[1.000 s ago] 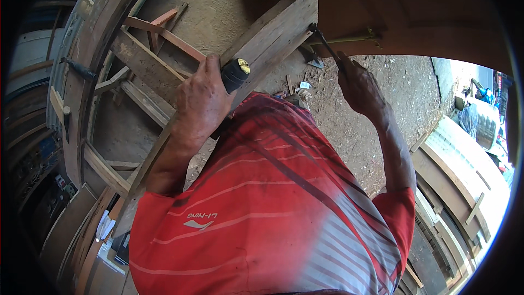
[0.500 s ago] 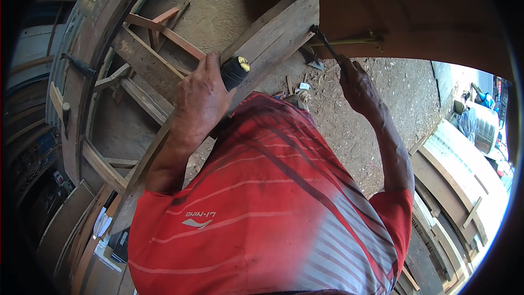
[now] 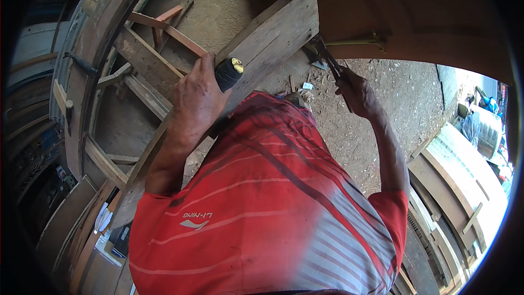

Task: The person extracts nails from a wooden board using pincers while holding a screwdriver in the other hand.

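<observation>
A long weathered plank (image 3: 273, 38) runs diagonally from the lower left up to the far middle. Closed on its left part, my left hand (image 3: 199, 90) grips a thick black cylinder with a yellow end (image 3: 229, 74). The rest of that cylinder, and what the fingers wrap below, are hidden. My right hand (image 3: 356, 92) is closed around the handles of dark metal pincers (image 3: 327, 56). Their head is at the lower corner of the plank's far end; whether the jaws grip anything there is too small to tell.
Left of the plank stands a wooden frame of crossed pieces (image 3: 147, 57), with a dark clamp-like handle (image 3: 81, 64) on a curved-looking beam. A large brown panel (image 3: 415, 11) is at the far right. Stacked boards (image 3: 445, 186) lie at the right, and wood chips litter the ground (image 3: 376, 147).
My right hand has come slightly nearer and turned, and the pincers' head has dropped from the plank's face to its lower edge. The left hand has barely moved.
</observation>
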`<action>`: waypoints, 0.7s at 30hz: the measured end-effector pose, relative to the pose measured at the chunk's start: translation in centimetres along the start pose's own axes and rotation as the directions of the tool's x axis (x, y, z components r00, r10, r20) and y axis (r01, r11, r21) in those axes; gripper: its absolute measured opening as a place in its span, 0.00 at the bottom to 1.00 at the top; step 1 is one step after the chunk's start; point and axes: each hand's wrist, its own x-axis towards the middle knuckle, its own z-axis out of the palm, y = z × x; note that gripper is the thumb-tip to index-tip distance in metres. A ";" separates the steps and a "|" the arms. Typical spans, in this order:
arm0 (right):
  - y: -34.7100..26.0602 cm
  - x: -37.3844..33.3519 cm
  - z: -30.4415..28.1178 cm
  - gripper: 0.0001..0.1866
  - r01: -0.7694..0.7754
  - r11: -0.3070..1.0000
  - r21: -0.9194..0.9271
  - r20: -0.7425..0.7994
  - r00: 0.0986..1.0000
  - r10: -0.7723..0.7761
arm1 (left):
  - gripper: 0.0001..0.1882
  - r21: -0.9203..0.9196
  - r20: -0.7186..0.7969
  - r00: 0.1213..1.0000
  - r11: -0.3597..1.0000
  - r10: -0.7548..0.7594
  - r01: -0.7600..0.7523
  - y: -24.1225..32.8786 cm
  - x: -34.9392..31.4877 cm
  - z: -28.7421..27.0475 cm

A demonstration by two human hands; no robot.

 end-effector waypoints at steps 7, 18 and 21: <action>-0.8 0.4 -0.1 0.16 -0.026 0.999 0.035 0.015 1.000 0.025 | 0.29 0.020 -0.019 0.998 0.998 0.058 -0.057 0.4 -0.2 -0.3; -3.0 0.5 -0.8 0.19 -0.003 1.000 -0.027 -0.005 1.000 0.003 | 0.31 0.002 0.003 1.000 1.000 0.002 -0.002 0.6 -0.6 -0.3; -3.4 0.3 -0.8 0.21 0.014 0.998 -0.059 -0.048 0.999 -0.017 | 0.30 -0.011 0.005 1.000 1.000 0.004 -0.004 0.5 -0.4 -0.3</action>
